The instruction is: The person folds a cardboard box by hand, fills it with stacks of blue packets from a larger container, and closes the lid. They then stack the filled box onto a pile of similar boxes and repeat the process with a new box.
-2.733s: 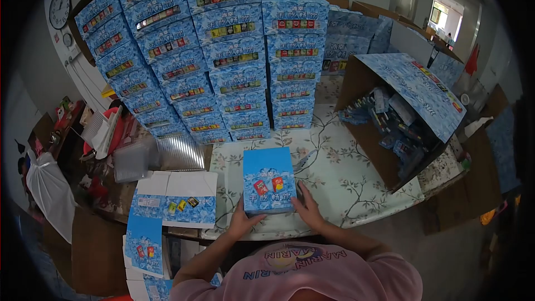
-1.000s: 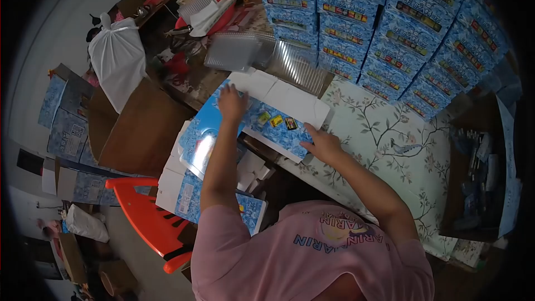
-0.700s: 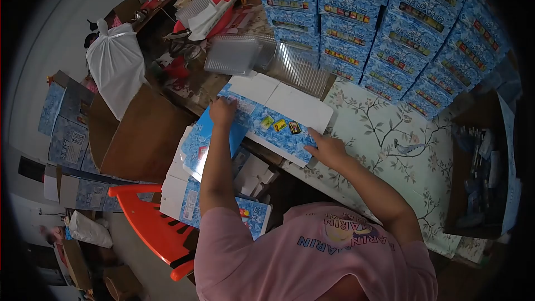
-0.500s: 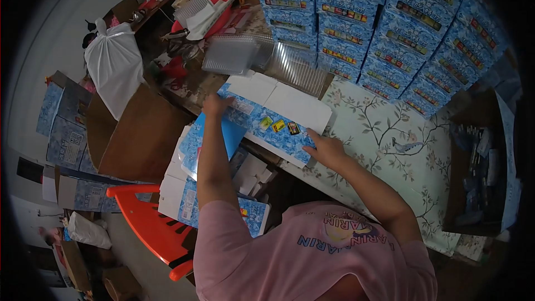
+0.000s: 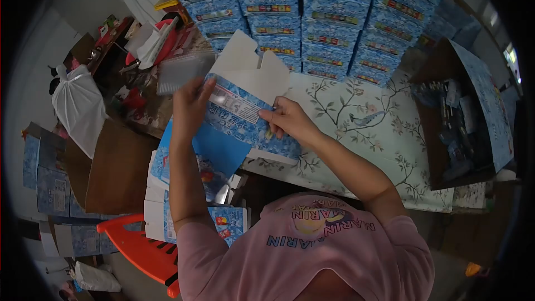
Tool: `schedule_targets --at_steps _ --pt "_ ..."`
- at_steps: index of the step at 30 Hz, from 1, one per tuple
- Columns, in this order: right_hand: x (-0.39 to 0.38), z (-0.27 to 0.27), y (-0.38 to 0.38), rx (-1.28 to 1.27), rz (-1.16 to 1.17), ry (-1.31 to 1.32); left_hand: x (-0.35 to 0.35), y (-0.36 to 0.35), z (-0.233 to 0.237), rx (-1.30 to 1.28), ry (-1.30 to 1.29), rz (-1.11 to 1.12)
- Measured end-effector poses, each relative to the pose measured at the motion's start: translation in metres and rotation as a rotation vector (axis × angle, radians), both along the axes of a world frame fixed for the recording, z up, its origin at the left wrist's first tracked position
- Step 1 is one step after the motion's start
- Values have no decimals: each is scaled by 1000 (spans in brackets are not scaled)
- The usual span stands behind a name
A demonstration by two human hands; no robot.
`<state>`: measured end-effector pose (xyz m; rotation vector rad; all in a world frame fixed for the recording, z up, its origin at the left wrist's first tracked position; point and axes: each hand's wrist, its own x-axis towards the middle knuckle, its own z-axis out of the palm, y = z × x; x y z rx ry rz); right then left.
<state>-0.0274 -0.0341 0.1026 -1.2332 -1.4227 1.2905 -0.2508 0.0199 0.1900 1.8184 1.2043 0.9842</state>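
A blue printed cardboard carton (image 5: 237, 108), part folded with white inner flaps standing up, is between my two hands. My left hand (image 5: 189, 103) grips its left end, thumb at the edge of the printed panel. Closed on the right part of the same carton is my right hand (image 5: 287, 120), fingers curled over the printed face. Below my left forearm, a plain blue sheet (image 5: 223, 147) shows beside more blue printed cardboard (image 5: 225, 223).
Tall stacks of blue printed boxes (image 5: 329, 17) stand at the back of the flowered tablecloth (image 5: 356, 150). An open carton (image 5: 462, 117) with small packed items is at right. Clear plastic trays (image 5: 181, 72) lie at left, near an orange chair (image 5: 136, 251).
The carton has been lifted from lying flat and turned, and its white flaps now stand up. My right hand has moved inward along it. The camera view has shifted right.
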Motion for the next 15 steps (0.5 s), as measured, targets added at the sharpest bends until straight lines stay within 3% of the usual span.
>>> schedule_targets --at_steps 1,2,4,6,8,10,12,13,14,15 --pt "9 10 -5 -132 26 216 23 -19 20 240 171 146" --pt "19 12 -12 -127 -4 214 44 -35 36 481 335 293" --pt "39 9 -35 132 -59 671 82 -58 53 1075 278 147" --pt "64 -8 -58 189 -152 742 121 -69 50 1176 166 -188" --pt "96 -33 -88 10 -457 867 162 -77 24 1200 254 -473" --pt "131 -87 -128 -91 -506 733 197 -85 -24 1013 322 -614" --pt "144 -108 -175 -320 -711 330 219 -72 -110 893 520 -714" --pt "150 -117 -193 -316 -728 330 224 -69 -149 563 565 -828" --pt "154 -124 -208 -299 -743 121 224 -70 -175 228 606 -924" --pt "157 -127 -217 -283 -751 -87 220 -77 -184 235 605 -937"
